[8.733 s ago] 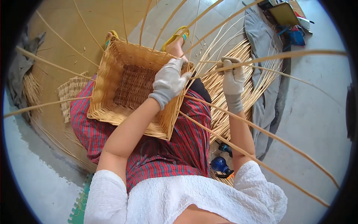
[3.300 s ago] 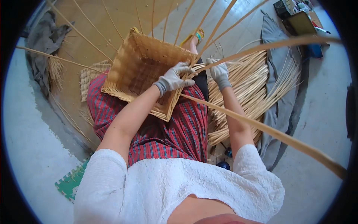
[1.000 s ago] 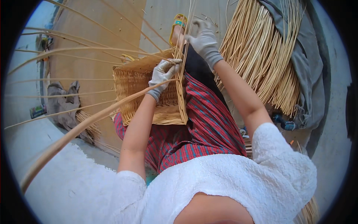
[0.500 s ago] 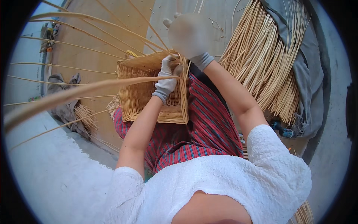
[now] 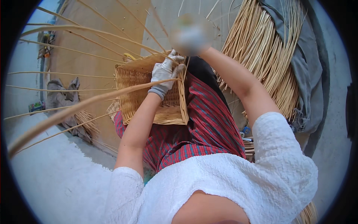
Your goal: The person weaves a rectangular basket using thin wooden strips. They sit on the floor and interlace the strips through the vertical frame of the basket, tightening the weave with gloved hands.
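Note:
A woven wicker basket (image 5: 125, 95) lies tipped across my lap, its opening toward me. Long willow rods (image 5: 89, 86) fan out from its edge to the left and upward. My left hand (image 5: 164, 72), in a white glove with a grey cuff, reaches over the opening and grips the basket's upper right rim, fingers bent around it among the rod bases. Beyond that rim is my right hand (image 5: 192, 35), heavily blurred, so its fingers and anything in them cannot be made out. One thick rod (image 5: 93, 100) sweeps close across the view toward the lower left.
A large bundle of peeled willow rods (image 5: 257, 56) lies on a grey cloth (image 5: 311, 71) at the right. Another, smaller bundle (image 5: 85, 121) in grey cloth lies at the left. A brown board (image 5: 93, 48) covers part of the floor. Blue-handled tools (image 5: 246, 130) lie beside my right leg.
My right hand has shifted a little down and right. My left hand has turned slightly on the rim, and the rods have swung a bit with the basket.

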`<act>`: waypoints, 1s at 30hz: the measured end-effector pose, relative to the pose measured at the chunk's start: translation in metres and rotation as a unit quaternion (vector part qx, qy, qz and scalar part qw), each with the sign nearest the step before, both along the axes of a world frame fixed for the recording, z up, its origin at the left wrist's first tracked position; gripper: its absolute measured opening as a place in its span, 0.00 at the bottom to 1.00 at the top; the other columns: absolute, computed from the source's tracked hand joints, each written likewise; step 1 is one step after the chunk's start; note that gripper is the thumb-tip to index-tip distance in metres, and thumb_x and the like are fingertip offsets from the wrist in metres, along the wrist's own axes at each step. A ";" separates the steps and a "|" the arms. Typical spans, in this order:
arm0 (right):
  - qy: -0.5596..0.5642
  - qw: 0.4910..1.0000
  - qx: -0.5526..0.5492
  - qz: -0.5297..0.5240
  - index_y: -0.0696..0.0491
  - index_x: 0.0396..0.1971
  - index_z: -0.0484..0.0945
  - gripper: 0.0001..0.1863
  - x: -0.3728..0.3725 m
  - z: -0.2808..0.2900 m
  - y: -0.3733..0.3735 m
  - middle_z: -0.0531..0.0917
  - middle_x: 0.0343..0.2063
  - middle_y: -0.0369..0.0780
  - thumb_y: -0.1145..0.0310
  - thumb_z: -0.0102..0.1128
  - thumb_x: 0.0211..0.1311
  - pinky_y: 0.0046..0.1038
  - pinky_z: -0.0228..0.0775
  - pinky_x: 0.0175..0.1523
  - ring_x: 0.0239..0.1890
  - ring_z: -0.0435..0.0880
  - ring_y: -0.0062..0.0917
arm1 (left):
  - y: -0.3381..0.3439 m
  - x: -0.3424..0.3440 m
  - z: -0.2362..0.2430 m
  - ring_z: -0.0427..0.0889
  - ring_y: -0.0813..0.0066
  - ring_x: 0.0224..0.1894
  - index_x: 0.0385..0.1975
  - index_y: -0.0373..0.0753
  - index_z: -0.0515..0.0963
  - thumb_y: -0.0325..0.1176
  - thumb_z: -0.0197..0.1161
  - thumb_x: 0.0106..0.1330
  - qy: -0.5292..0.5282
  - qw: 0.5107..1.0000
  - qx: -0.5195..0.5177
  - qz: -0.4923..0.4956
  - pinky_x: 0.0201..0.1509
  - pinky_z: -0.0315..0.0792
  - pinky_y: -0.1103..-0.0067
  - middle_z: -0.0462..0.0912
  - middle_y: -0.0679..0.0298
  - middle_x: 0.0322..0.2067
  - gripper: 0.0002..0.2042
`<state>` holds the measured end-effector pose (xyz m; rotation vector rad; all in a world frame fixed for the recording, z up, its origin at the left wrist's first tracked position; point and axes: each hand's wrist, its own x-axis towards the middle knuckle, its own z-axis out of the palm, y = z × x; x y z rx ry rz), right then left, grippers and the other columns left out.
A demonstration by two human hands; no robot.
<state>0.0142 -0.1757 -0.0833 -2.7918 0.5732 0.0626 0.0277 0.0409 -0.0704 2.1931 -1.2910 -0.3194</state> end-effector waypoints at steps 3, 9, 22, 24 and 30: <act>-0.245 0.967 -0.038 -0.061 0.55 0.47 0.84 0.28 -0.024 -0.010 -0.010 0.90 0.39 0.47 0.43 0.55 0.70 0.43 0.77 0.52 0.43 0.89 0.43 | -0.003 -0.008 0.005 0.88 0.56 0.50 0.51 0.50 0.83 0.48 0.72 0.66 0.075 0.996 0.015 0.049 0.55 0.79 0.66 0.74 0.62 0.70 0.17; -0.258 0.723 0.609 -0.202 0.60 0.52 0.80 0.34 -0.008 -0.114 0.011 0.87 0.47 0.49 0.52 0.81 0.51 0.34 0.79 0.54 0.51 0.86 0.30 | -0.007 -0.001 -0.027 0.84 0.75 0.41 0.51 0.44 0.82 0.44 0.72 0.68 0.166 0.984 -0.046 0.041 0.52 0.78 0.75 0.72 0.60 0.72 0.17; -0.155 0.927 0.297 -0.168 0.65 0.46 0.79 0.44 -0.121 0.006 0.089 0.85 0.43 0.61 0.30 0.49 0.69 0.44 0.74 0.60 0.52 0.85 0.53 | -0.003 0.031 -0.031 0.82 0.70 0.56 0.54 0.40 0.83 0.38 0.73 0.69 0.176 0.984 -0.034 0.019 0.59 0.75 0.71 0.74 0.58 0.70 0.17; -0.003 0.966 0.256 -0.047 0.62 0.46 0.80 0.45 -0.149 0.036 0.123 0.87 0.40 0.56 0.27 0.60 0.58 0.43 0.76 0.58 0.49 0.87 0.45 | -0.012 0.026 -0.014 0.80 0.68 0.61 0.54 0.39 0.83 0.37 0.72 0.69 0.199 0.979 -0.033 0.018 0.63 0.73 0.72 0.73 0.53 0.71 0.16; -0.029 0.990 0.135 -0.015 0.61 0.40 0.80 0.38 -0.130 0.020 0.154 0.87 0.34 0.52 0.36 0.68 0.52 0.41 0.79 0.49 0.41 0.89 0.47 | -0.005 0.017 -0.033 0.71 0.66 0.71 0.50 0.36 0.83 0.32 0.69 0.71 0.335 0.938 -0.090 0.016 0.70 0.67 0.73 0.72 0.47 0.70 0.12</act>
